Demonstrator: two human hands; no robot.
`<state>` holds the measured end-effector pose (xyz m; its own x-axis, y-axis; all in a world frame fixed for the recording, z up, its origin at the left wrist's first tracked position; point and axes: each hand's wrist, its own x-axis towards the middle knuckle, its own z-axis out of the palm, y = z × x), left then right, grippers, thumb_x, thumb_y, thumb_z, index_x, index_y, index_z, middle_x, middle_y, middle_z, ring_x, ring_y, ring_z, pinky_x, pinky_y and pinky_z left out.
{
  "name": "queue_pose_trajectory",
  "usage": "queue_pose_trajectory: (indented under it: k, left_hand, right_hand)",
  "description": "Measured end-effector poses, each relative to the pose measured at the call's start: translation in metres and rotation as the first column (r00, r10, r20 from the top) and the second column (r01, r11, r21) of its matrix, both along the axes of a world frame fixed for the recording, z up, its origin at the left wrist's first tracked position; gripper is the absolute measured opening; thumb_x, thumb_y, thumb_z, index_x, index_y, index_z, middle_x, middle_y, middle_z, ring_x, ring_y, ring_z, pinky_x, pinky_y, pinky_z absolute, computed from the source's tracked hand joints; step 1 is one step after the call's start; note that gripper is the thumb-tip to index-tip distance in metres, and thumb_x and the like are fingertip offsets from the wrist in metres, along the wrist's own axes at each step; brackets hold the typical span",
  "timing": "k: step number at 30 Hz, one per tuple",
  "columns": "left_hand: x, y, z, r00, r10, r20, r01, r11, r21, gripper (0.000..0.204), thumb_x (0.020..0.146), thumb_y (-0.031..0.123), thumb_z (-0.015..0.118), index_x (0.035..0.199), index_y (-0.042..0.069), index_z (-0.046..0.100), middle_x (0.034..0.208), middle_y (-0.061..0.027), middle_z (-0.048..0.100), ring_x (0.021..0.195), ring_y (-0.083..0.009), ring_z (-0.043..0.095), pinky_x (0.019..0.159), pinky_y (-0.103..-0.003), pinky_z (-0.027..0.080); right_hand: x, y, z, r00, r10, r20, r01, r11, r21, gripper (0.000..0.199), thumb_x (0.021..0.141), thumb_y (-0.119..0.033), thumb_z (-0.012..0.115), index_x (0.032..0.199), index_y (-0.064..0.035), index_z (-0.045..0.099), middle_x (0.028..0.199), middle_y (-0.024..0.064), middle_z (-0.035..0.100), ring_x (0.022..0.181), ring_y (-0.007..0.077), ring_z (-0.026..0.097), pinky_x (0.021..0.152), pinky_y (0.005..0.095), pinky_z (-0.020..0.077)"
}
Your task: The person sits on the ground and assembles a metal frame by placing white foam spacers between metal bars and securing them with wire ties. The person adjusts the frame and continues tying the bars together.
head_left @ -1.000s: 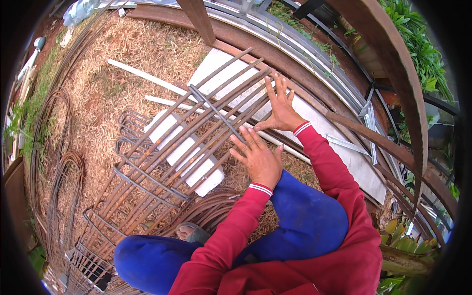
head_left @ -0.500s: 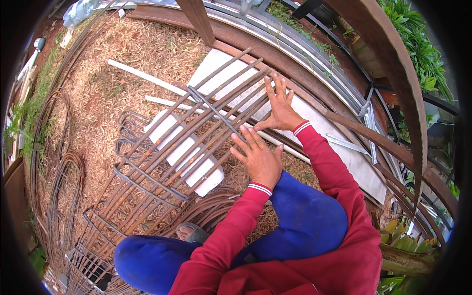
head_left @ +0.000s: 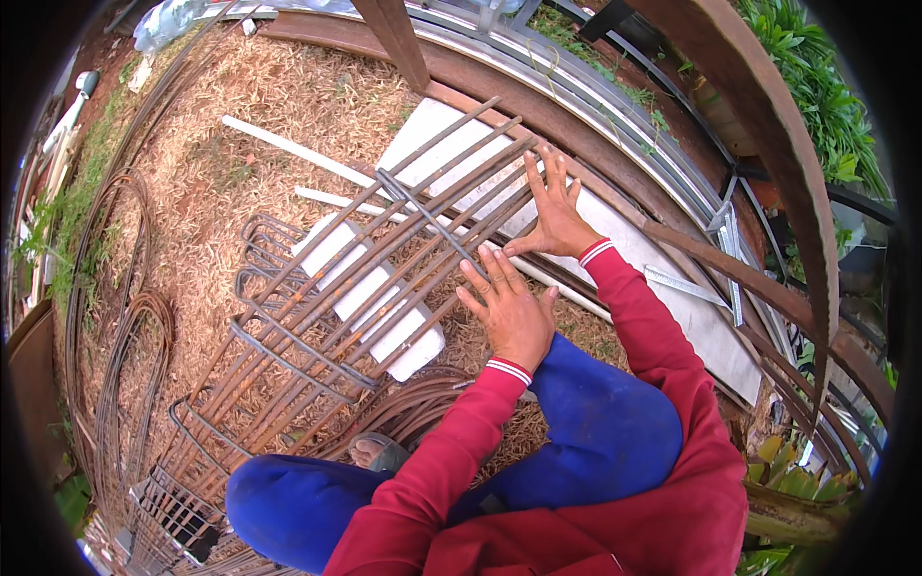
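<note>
Both palms face the end of a cage of long rusty steel rods (head_left: 480,179), which runs diagonally from lower left to upper middle. My left hand (head_left: 516,319) has its fingers stretched out, the tips at the near rods beside a grey bent-wire stirrup (head_left: 423,212). Farther up and right, my right hand (head_left: 557,213) is spread wide, thumb apart, fingertips at the rod ends. Neither hand grips anything; whether the fingertips press the steel I cannot tell. Another stirrup (head_left: 303,356) wraps the rods lower down. Beneath the cage lies a white block (head_left: 419,355).
A pale board (head_left: 706,348) lies under the rod ends, with a metal square (head_left: 684,285) on it. White tubes (head_left: 288,146) rest on dry straw. Coiled rods (head_left: 144,326) lie at left. Rusty beams (head_left: 768,125) curve overhead at right. My blue-clad knees flank the cage's near side.
The whole view has shifted slightly, so the scene sits a little farther right. Both hands keep the same spread pose at the rods.
</note>
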<state>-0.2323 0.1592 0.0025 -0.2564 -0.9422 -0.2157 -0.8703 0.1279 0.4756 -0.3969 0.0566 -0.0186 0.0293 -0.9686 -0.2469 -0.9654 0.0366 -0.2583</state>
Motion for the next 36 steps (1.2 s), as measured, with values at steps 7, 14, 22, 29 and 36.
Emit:
queue_pose_trajectory:
  k: [7,14,22,29,36]
  left_hand:
    - [0.002,0.002,-0.002,1.0,0.002,-0.022,-0.002,1.0,-0.005,0.1,0.095,0.061,0.055,0.156,-0.011,0.022,0.166,-0.0283,0.012,0.151,-0.0536,0.006,0.117,-0.069,0.006]
    - [0.001,-0.001,0.002,1.0,0.004,-0.011,-0.004,1.0,0.012,0.096,0.096,0.058,0.055,0.156,-0.01,0.023,0.166,-0.0282,0.013,0.151,-0.0543,0.007,0.117,-0.068,0.007]
    - [0.047,-0.062,0.005,0.932,0.111,-0.345,-0.221,0.929,-0.296,0.066,0.103,0.032,0.051,0.155,-0.004,0.031,0.164,-0.0264,0.024,0.153,-0.0424,0.019,0.118,-0.058,0.017]
    - [0.128,-0.197,-0.008,0.94,0.25,-0.231,-0.287,0.947,-0.144,0.042,0.099,0.023,0.061,0.134,0.0,0.062,0.127,-0.0228,0.065,0.119,-0.0372,0.061,0.105,-0.051,0.039]
    - [0.13,-0.225,-0.025,0.925,0.258,-0.281,-0.259,0.965,0.034,0.04,0.091,0.031,0.072,0.119,0.003,0.073,0.099,-0.0228,0.074,0.097,-0.0398,0.071,0.089,-0.046,0.052]
  right_hand:
    - [0.0,0.0,-0.002,1.0,-0.002,0.009,0.002,1.0,-0.005,0.165,0.042,-0.086,0.082,0.163,-0.0154,-0.006,0.164,0.0324,-0.01,0.149,0.0588,-0.01,0.113,0.0771,0.0025]
    - [0.0,0.002,-0.001,1.0,0.007,0.015,-0.006,0.999,-0.033,0.164,0.043,-0.082,0.084,0.163,-0.015,-0.005,0.164,0.0329,-0.008,0.149,0.0577,-0.01,0.113,0.0765,0.0025]
    - [0.005,0.006,0.012,0.999,-0.017,0.042,0.019,0.998,-0.056,0.158,0.048,-0.077,0.086,0.163,-0.0145,-0.001,0.165,0.0308,-0.005,0.15,0.0557,-0.006,0.116,0.0731,0.0051]
    - [0.039,0.071,0.034,0.861,-0.239,0.449,0.327,0.936,-0.129,0.049,0.088,-0.036,0.079,0.117,-0.0003,0.062,0.114,0.021,0.067,0.103,0.0287,0.066,0.089,0.0421,0.0525]
    - [0.081,0.09,0.015,0.568,-0.32,0.759,0.233,0.946,0.225,0.029,0.09,-0.019,0.078,0.103,-0.0003,0.06,0.078,0.0103,0.07,0.073,0.0143,0.068,0.065,0.03,0.054]
